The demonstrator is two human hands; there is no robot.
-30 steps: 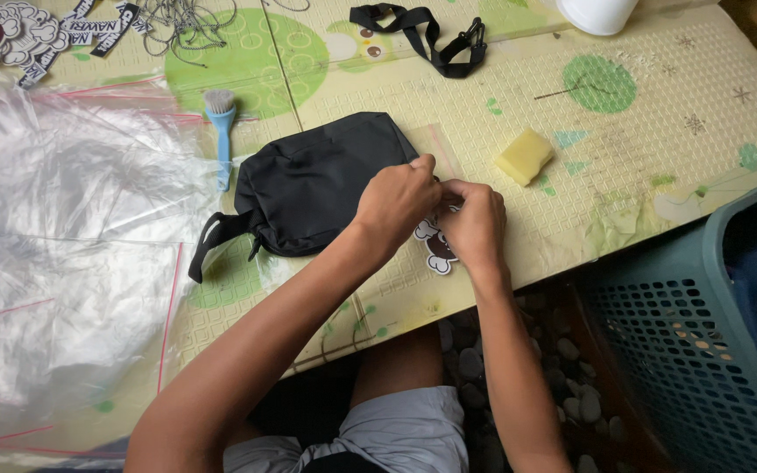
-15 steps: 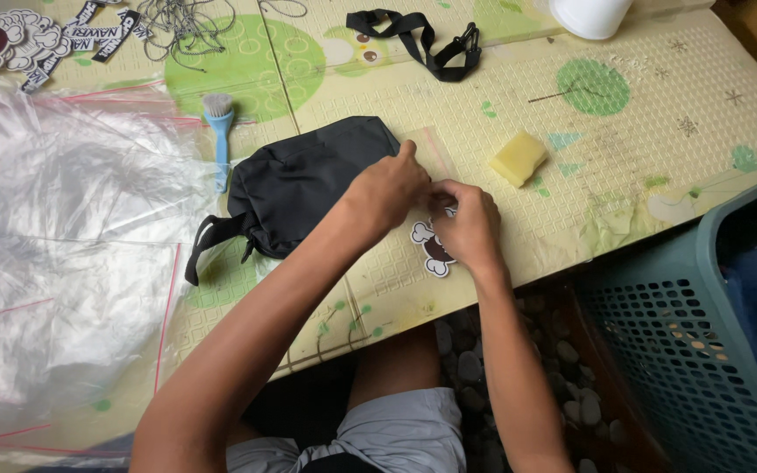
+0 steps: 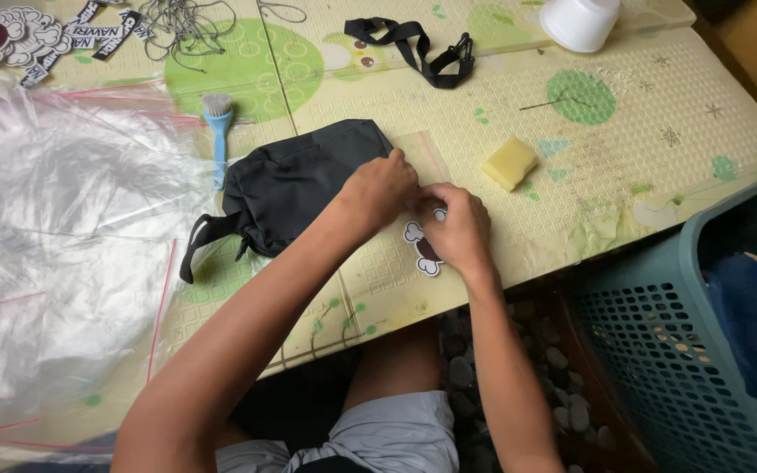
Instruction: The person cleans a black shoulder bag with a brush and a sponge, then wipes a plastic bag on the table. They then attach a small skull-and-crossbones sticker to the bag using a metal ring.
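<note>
A black fabric pouch (image 3: 295,180) with a strap lies on the yellow-green patterned mat (image 3: 624,166). My left hand (image 3: 383,186) rests at the pouch's right edge, fingers pinched together. My right hand (image 3: 457,229) sits right beside it, fingers closed on a small white-and-brown cartoon sticker (image 3: 425,250) that peeks out below the palm. The fingertips of both hands meet; what they pinch between them is hidden.
A yellow sponge (image 3: 509,163) lies right of the hands. A blue brush (image 3: 218,136) sits left of the pouch, clear plastic bags (image 3: 54,245) further left. A black strap (image 3: 418,48), white cup (image 3: 580,19), more stickers (image 3: 10,35) lie at the far edge. A teal basket (image 3: 659,350) stands at the right.
Both hands have stayed together at the pouch's right edge. The sticker under my right hand shows a little more.
</note>
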